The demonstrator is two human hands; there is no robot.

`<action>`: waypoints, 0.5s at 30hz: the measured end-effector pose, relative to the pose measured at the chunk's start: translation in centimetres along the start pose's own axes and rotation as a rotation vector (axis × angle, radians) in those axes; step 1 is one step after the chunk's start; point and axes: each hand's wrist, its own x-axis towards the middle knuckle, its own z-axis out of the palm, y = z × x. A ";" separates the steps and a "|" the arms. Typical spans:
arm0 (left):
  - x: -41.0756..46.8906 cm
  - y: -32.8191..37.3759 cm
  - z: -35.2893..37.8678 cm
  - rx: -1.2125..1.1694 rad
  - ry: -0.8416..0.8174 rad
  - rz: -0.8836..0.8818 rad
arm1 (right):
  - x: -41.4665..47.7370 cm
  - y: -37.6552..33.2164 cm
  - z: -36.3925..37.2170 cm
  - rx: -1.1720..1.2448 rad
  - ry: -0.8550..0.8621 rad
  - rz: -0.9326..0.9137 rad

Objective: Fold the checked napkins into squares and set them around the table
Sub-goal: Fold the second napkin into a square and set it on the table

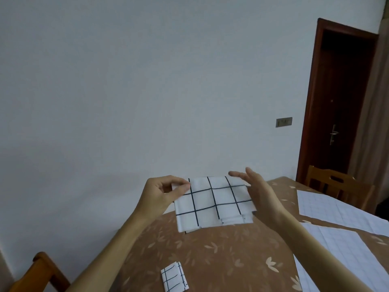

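A white napkin with dark checks (214,204), folded into a rough square, hangs in the air above the far side of the brown leaf-patterned table (227,256). My left hand (164,193) pinches its upper left corner between thumb and fingers. At the napkin's right edge my right hand (255,191) has its fingers stretched out flat; whether it grips the cloth I cannot tell. A smaller folded checked napkin (174,279) lies on the table near me.
Two white gridded cloths or sheets (336,209) (345,256) lie on the table's right side. A wooden chair (336,186) stands at the far right, and another chair's corner (42,270) shows at the lower left. A white wall and a dark door (336,106) are behind.
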 end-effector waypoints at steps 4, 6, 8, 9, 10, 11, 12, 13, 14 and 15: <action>-0.1 -0.6 0.5 -0.019 0.152 0.047 | -0.4 0.4 0.2 -0.197 0.017 -0.005; -0.1 -1.0 0.6 0.015 0.237 0.059 | -0.5 0.7 0.3 -0.190 0.006 -0.028; -0.5 -1.1 1.1 0.057 0.287 0.078 | -0.5 0.9 0.7 -0.179 -0.005 -0.054; -0.7 -1.2 1.2 0.074 0.290 0.084 | -0.5 1.0 0.9 -0.206 -0.018 -0.075; -0.9 -1.2 1.3 0.087 0.269 0.074 | -0.5 1.0 1.1 -0.239 -0.017 -0.090; -0.9 -1.2 1.2 0.103 0.224 0.051 | -0.6 0.9 1.3 -0.260 -0.015 -0.112; -0.9 -1.2 1.0 0.129 0.153 0.021 | -0.6 0.7 1.3 -0.274 -0.005 -0.129; -0.8 -1.0 0.7 0.148 0.060 -0.019 | -0.5 0.5 1.3 -0.292 -0.002 -0.145; -0.7 -0.8 0.4 0.141 -0.040 -0.066 | -0.6 0.2 1.3 -0.326 0.000 -0.164; -0.5 -0.7 0.1 0.102 -0.126 -0.129 | -0.6 -0.2 1.3 -0.368 -0.005 -0.181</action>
